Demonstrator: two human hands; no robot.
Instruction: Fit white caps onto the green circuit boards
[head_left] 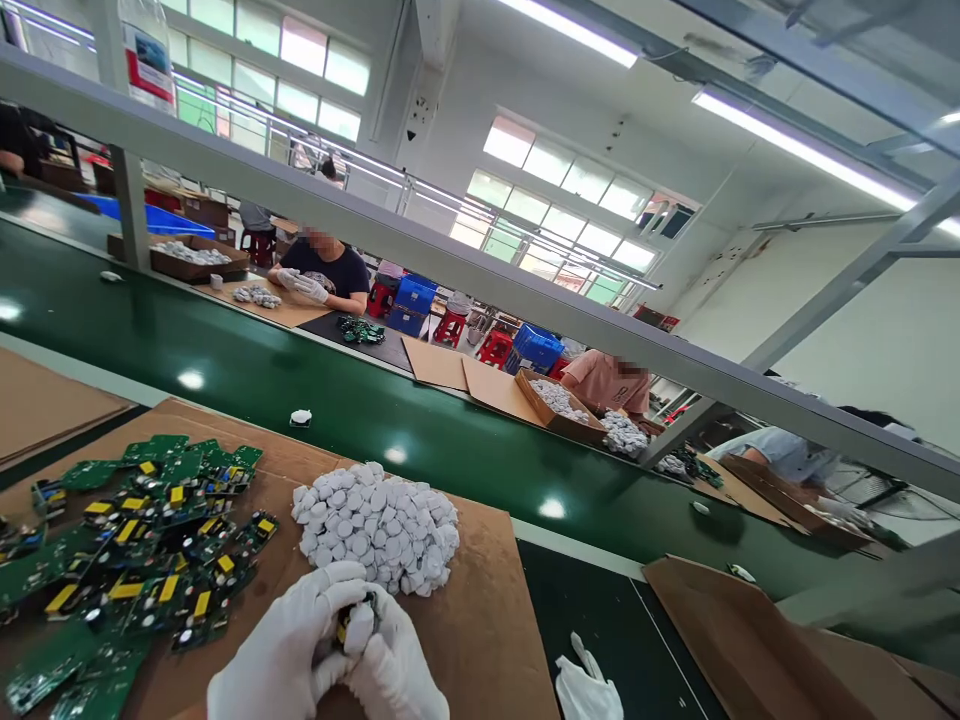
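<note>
My left hand (289, 650) and my right hand (397, 665), both in white gloves, meet at the bottom centre. Together they grip a small green circuit board with a white plastic part (358, 625) pressed on it. Just beyond my hands lies a heap of white plastic parts (379, 525) on a brown cardboard sheet (487, 620). To the left is a pile of green circuit boards (135, 555) with yellow components.
A green conveyor belt (315, 385) runs across behind the cardboard, with a white part (301, 417) lying on it. A spare white glove (589, 685) lies on the dark mat at right. Across the belt, seated people work at boxes of white parts (559, 405). A metal rail (480, 270) crosses overhead.
</note>
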